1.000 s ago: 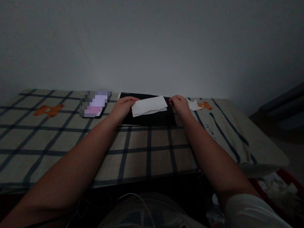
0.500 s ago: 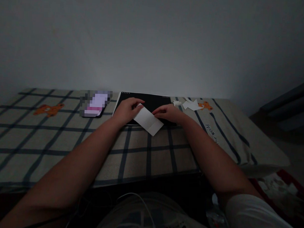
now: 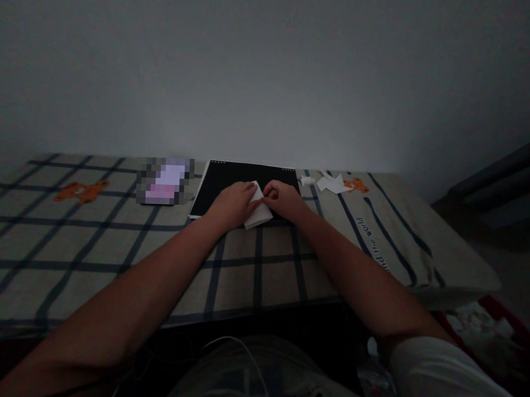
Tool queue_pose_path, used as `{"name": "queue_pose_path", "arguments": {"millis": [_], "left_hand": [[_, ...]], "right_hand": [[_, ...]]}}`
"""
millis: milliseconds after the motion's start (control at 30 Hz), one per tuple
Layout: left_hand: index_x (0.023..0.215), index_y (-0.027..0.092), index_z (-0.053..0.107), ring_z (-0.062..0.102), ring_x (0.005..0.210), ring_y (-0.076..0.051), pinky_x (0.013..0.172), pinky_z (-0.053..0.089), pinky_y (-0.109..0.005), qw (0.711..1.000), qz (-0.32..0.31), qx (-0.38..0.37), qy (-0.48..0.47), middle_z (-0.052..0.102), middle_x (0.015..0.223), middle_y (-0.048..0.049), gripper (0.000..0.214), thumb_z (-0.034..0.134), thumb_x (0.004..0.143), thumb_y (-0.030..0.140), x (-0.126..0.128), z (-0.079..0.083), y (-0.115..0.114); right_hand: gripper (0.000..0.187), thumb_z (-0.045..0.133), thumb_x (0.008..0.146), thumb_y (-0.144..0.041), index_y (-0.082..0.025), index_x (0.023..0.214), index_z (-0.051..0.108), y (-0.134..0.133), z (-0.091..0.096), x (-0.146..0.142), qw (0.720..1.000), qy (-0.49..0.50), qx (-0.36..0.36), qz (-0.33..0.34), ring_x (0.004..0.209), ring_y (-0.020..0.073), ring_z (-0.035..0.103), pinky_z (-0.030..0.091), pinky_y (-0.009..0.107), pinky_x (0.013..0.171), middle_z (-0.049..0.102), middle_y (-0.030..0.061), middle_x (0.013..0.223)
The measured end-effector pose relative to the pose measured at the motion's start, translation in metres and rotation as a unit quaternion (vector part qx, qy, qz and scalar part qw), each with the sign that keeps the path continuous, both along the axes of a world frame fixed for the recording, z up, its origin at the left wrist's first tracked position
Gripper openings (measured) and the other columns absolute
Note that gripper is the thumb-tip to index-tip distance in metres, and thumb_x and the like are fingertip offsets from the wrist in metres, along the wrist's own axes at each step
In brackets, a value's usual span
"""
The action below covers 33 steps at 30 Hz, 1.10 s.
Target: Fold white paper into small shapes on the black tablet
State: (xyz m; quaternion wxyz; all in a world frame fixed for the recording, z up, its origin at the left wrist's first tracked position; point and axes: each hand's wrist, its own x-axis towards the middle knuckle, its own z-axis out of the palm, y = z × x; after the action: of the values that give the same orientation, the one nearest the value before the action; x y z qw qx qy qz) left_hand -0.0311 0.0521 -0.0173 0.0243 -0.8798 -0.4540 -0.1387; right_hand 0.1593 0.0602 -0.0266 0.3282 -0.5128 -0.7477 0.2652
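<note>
A folded white paper [image 3: 256, 211] lies at the near edge of a black board [image 3: 231, 183] on a checked cloth [image 3: 116, 239]. My left hand [image 3: 233, 203] grips the paper's left side with curled fingers. My right hand [image 3: 284, 200] pinches its right side, fingers closed. The two hands nearly touch over the paper, and much of the sheet is hidden under them.
A blurred pink and white object [image 3: 165, 180] lies left of the board. White paper scraps [image 3: 329, 182] sit at the back right near an orange bear print [image 3: 356, 184]. The cloth's right edge drops off toward a cluttered floor [image 3: 482, 322]. A white cable [image 3: 242, 348] runs over my lap.
The paper was held wide and flat over the board, then turned and brought nearer. Now both hands have come together and the sheet looks folded smaller at the board's near edge.
</note>
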Motion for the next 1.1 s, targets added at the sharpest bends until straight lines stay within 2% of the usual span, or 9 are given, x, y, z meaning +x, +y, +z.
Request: {"name": "queue_pose_path", "arguments": {"millis": [67,167,300,467,600,800,900,1100], "left_hand": [[0.142,0.004,0.057,0.052,0.139,-0.030,0.117,0.040,-0.041,0.999,0.002,-0.033,0.024,0.055,0.150,-0.0208,0.053,0.041,0.104,0.038,0.000,-0.005,0.003],[0.148,0.001,0.049,0.044,0.146,-0.031,0.122,0.034,-0.041,0.998,-0.019,-0.049,0.044,0.047,0.156,-0.0228,0.058,0.040,0.104,0.037,-0.004,-0.011,0.009],[0.154,0.002,0.040,0.034,0.153,-0.031,0.124,0.028,-0.049,0.996,-0.034,-0.059,0.065,0.037,0.162,-0.0238,0.059,0.035,0.105,0.035,-0.008,-0.016,0.012],[0.159,0.003,0.031,0.026,0.157,-0.030,0.125,0.023,-0.055,0.993,-0.018,-0.068,0.095,0.029,0.167,-0.0217,0.060,0.030,0.108,0.035,-0.006,-0.017,0.007],[0.156,0.003,0.037,0.030,0.155,-0.031,0.125,0.024,-0.054,0.995,-0.018,-0.049,0.087,0.034,0.164,-0.0222,0.058,0.033,0.107,0.033,-0.004,-0.017,0.005],[0.153,0.008,0.044,0.039,0.150,-0.033,0.122,0.030,-0.052,0.997,-0.023,-0.029,0.069,0.042,0.161,-0.0204,0.056,0.034,0.106,0.035,-0.004,-0.015,0.001],[0.154,0.009,0.044,0.037,0.151,-0.033,0.123,0.028,-0.054,0.997,-0.013,-0.042,0.064,0.040,0.162,-0.0203,0.055,0.034,0.106,0.034,-0.002,-0.013,-0.001],[0.158,0.005,0.036,0.028,0.156,-0.032,0.125,0.023,-0.054,0.995,-0.006,-0.060,0.080,0.032,0.166,-0.0211,0.058,0.030,0.107,0.034,0.000,-0.014,-0.003]], "right_hand": [[0.005,0.068,0.084,-0.016,-0.018,0.086,0.071,0.000,0.002,-0.001,0.998,-0.063,0.015,0.018,0.070,0.0149,0.062,0.042,0.027,0.067,0.070,0.0004,0.075],[0.011,0.066,0.089,-0.020,-0.017,0.089,0.077,0.002,0.002,0.003,0.990,-0.132,0.036,0.036,0.078,0.0177,0.066,0.044,0.029,0.073,0.076,0.0058,0.086],[0.020,0.061,0.096,-0.025,-0.019,0.097,0.080,0.007,-0.002,0.010,0.978,-0.183,0.086,0.052,0.094,0.0209,0.068,0.046,0.032,0.085,0.079,0.0094,0.103],[0.028,0.055,0.100,-0.025,-0.014,0.104,0.080,0.013,-0.005,0.004,0.960,-0.253,0.118,0.038,0.097,0.0224,0.067,0.044,0.033,0.089,0.078,0.0139,0.106],[0.030,0.053,0.101,-0.025,-0.014,0.103,0.081,0.023,-0.004,-0.001,0.953,-0.276,0.117,0.032,0.097,0.0225,0.067,0.044,0.032,0.090,0.077,0.0140,0.106],[0.027,0.056,0.099,-0.022,-0.015,0.105,0.081,0.033,-0.003,0.003,0.957,-0.261,0.117,0.049,0.101,0.0225,0.068,0.044,0.032,0.092,0.078,0.0127,0.108],[0.027,0.055,0.099,-0.022,-0.016,0.104,0.081,0.033,-0.001,0.005,0.953,-0.275,0.120,0.051,0.099,0.0223,0.067,0.044,0.031,0.090,0.078,0.0120,0.106],[0.031,0.049,0.101,-0.022,-0.013,0.103,0.079,0.035,0.003,0.001,0.922,-0.354,0.146,0.059,0.096,0.0240,0.065,0.042,0.033,0.086,0.075,0.0147,0.105]]}}
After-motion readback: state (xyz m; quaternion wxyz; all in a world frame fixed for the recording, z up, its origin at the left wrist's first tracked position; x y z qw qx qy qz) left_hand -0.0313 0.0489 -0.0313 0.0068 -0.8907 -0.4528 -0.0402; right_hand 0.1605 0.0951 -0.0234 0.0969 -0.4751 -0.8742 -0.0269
